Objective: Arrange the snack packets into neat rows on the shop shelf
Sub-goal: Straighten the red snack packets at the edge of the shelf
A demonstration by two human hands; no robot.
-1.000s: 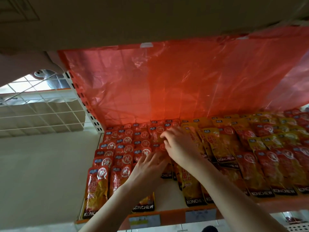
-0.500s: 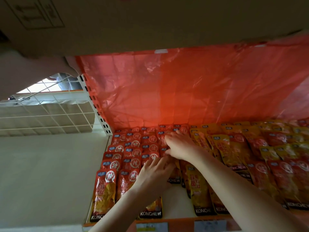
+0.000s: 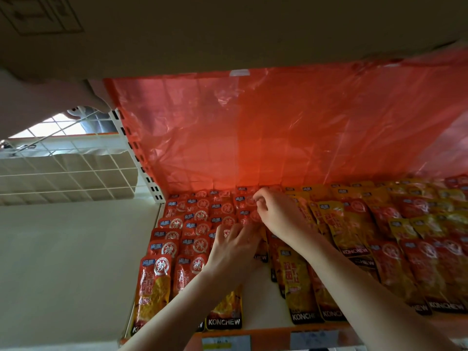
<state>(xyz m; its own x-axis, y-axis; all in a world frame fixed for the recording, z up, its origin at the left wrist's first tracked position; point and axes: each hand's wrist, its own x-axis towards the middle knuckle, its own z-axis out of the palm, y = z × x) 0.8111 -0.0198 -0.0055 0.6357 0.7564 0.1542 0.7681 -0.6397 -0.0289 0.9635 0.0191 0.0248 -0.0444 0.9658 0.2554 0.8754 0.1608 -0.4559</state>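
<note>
My hands work the back of a shop shelf [image 3: 255, 295], where red snack packets [image 3: 195, 247] lie shingled in rows running from the front lip to the orange plastic sheet [image 3: 278, 127] that lines the rear. My right hand [image 3: 279, 216] reaches deepest, its fingers [image 3: 258, 196] curled down and pinching the top edge of a red packet in the fourth row from the left, close against the sheet. My left hand [image 3: 234, 249] rests just in front of it on the same row, fingers [image 3: 231, 230] slightly spread and pressing flat on the packets, holding them down rather than gripping. To the right, yellow and red packets [image 3: 354, 231] lie in looser, skewed overlaps, and a bare strip of shelf shows between the two groups. Judged from their look, these are thin foil pouches: light, soft, glossy and likely to slide over one another, so the flat sealed top edge is the surest place to take hold, with a palm steadying the neighbours. The left rows appear tidy; the row under my fingers is being squared, and the right-hand side seems to need the most work. Price labels [image 3: 226, 343] sit on the front rail below.
</note>
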